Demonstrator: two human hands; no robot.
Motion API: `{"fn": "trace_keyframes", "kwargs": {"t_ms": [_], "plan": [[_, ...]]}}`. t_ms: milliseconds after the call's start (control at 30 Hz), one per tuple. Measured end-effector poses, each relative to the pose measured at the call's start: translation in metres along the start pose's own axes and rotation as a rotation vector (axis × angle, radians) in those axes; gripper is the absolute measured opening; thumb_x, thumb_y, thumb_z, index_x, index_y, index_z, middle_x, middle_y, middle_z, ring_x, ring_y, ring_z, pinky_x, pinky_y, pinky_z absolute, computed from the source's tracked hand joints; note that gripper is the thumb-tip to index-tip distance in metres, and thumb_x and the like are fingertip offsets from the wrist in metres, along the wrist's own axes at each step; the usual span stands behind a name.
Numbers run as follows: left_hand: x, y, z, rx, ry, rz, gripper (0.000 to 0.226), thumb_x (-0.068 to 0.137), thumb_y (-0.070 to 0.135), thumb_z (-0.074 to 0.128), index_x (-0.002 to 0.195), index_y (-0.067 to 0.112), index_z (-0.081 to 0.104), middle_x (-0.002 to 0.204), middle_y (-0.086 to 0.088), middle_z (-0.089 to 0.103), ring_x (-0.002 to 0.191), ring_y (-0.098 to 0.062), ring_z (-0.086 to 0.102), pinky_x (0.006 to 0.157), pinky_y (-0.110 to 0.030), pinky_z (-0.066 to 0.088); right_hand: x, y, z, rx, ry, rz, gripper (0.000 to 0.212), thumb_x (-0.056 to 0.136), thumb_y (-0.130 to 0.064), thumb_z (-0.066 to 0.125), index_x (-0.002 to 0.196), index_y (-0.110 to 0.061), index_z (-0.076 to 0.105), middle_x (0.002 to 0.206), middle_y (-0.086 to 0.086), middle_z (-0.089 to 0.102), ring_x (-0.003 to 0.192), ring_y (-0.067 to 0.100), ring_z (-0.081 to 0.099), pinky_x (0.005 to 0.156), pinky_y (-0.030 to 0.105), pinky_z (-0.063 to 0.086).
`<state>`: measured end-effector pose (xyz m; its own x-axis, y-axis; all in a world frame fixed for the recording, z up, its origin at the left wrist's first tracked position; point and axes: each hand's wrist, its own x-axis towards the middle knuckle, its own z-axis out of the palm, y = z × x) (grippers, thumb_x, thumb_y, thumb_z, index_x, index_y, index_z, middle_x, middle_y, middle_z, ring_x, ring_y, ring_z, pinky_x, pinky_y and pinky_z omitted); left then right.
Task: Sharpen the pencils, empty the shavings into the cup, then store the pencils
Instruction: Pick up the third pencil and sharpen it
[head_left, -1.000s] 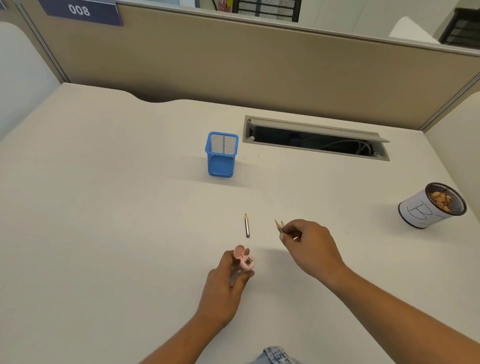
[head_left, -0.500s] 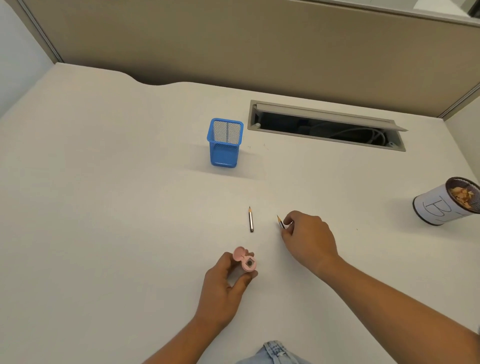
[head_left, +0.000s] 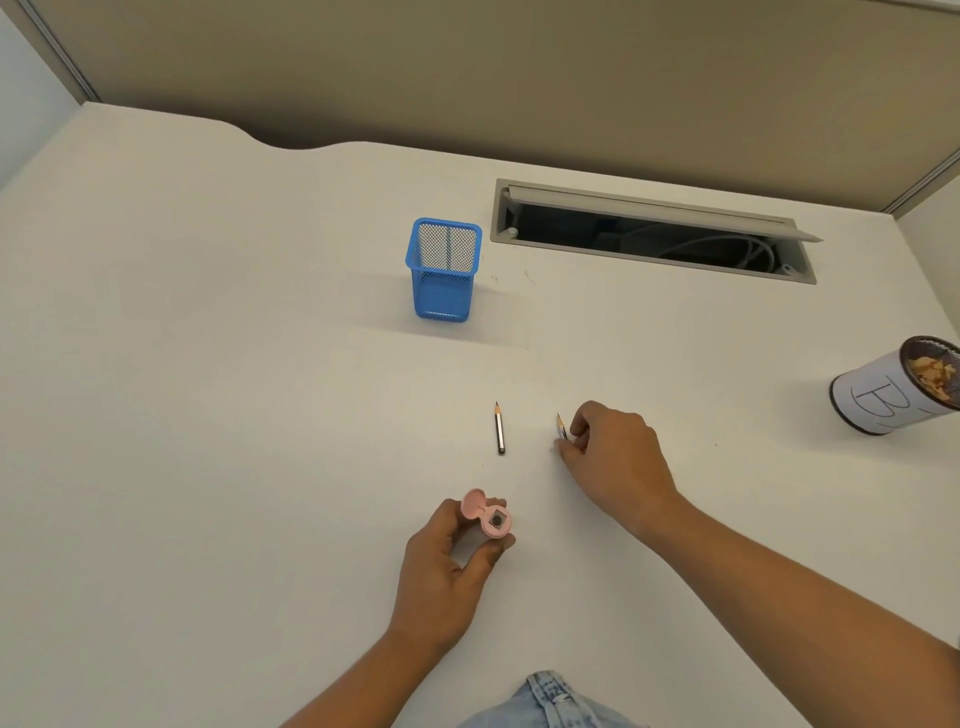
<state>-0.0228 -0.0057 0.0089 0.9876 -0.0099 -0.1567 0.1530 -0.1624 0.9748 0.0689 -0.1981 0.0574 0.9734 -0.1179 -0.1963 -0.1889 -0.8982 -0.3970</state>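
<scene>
Pinching the end of a short pencil, the right hand could fumble it; left hand clasps the open pink sharpener. Tilted, that could spill early.

Open desk between loose pencil and blue holder.
</scene>
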Motion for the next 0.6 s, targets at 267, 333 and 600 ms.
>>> {"fn": "trace_keyframes", "kwargs": {"t_ms": [267,333,600], "plan": [[0.0,0.0,-0.001,0.006,-0.017,0.01,0.026,0.082,0.009,0.075,0.105,0.019,0.066,0.105,0.028,0.07,0.102,0.007,0.064,0.086,-0.004,0.044,0.01,-0.013,-0.025,0.257,0.188,0.103,0.005,0.085,-0.016,0.064,0.08,-0.017,0.064,0.068,-0.007,0.067,0.065,0.012,0.065,0.057,0.025,0.051],[0.0,0.001,-0.001,0.018,-0.036,0.014,0.025,0.084,0.009,0.073,0.104,0.021,0.065,0.104,0.033,0.068,0.101,0.01,0.063,0.083,-0.002,0.043,0.011,-0.02,-0.022,0.25,0.151,0.07,0.006,0.086,-0.015,0.064,0.08,-0.017,0.064,0.069,-0.006,0.067,0.063,0.012,0.065,0.053,0.023,0.049],[0.002,0.002,-0.005,0.051,-0.075,0.026,0.021,0.087,0.014,0.07,0.105,0.023,0.061,0.106,0.021,0.07,0.1,0.0,0.065,0.085,-0.008,0.046,0.015,-0.051,0.018,0.09,-0.033,-0.03,0.017,0.085,-0.034,0.067,0.087,-0.018,0.061,0.08,0.002,0.068,0.076,0.024,0.064,0.066,0.032,0.052]]}}
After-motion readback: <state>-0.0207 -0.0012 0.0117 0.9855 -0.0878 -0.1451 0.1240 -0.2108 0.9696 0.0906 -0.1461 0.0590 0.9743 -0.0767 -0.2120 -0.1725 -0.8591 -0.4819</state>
